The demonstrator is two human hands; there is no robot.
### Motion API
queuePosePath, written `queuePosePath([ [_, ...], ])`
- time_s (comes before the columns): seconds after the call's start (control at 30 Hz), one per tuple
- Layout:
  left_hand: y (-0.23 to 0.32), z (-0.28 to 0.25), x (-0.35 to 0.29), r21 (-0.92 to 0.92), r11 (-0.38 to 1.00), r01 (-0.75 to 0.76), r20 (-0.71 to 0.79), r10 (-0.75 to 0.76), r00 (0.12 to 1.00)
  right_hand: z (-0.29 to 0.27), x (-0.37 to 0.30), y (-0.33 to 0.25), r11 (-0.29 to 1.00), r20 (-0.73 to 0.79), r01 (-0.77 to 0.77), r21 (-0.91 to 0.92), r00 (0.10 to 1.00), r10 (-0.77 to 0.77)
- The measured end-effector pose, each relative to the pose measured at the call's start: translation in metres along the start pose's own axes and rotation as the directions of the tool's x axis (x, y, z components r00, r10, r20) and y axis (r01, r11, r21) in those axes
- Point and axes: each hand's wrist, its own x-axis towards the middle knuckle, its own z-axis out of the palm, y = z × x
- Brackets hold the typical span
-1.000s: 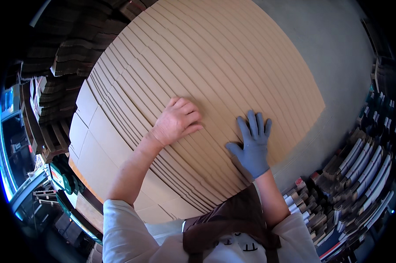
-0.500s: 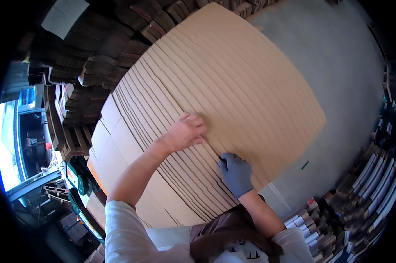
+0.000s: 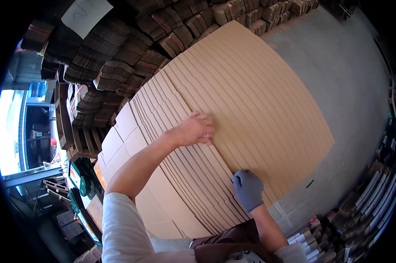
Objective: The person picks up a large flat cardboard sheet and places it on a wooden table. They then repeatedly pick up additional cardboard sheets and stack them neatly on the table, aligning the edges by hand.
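Note:
A wide spread of overlapping brown cardboard sheets (image 3: 259,105) lies in front of me, their edges stepped like a fan. My bare left hand (image 3: 196,128) is closed at the middle of one sheet's edge, fingers curled and the fingertips partly hidden. Nearer me and to the right, my right hand (image 3: 249,189), in a grey glove, is closed on the same long edge, its thumb and fingers bent over it. Left of both hands, narrower steps of the sheets run down to a broad, creased pale cardboard panel (image 3: 156,199).
Bundled cardboard stacks (image 3: 114,76) rise at the far left, with a white paper (image 3: 86,16) over them. A wooden pallet (image 3: 86,142) stands below. Grey floor (image 3: 338,83) runs along the right, with more stacked bundles (image 3: 373,197) at the lower right.
My view has shifted, so the sheets sit lower and farther right in it. My right hand also appears lower and farther right. Both hands stay at the sheet's edge.

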Motion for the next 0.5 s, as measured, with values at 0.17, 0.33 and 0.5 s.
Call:
queuePosePath([
  [0.17, -0.007, 0.002, 0.001, -0.057, 0.998, -0.011, -0.01, 0.01, 1.0, 0.004, 0.0, 0.001, 1.0, 0.005, -0.005, -0.019, 1.0, 0.006],
  [0.33, -0.012, 0.0, 0.003, -0.081, 0.996, -0.026, 0.004, 0.026, 1.0, 0.007, 0.001, 0.003, 1.0, -0.011, 0.016, -0.005, 1.0, -0.016],
  [0.5, -0.011, -0.001, 0.006, -0.095, 0.995, -0.015, 0.014, 0.017, 1.0, 0.008, 0.001, 0.004, 0.999, -0.034, 0.029, -0.015, 0.999, -0.03],
])
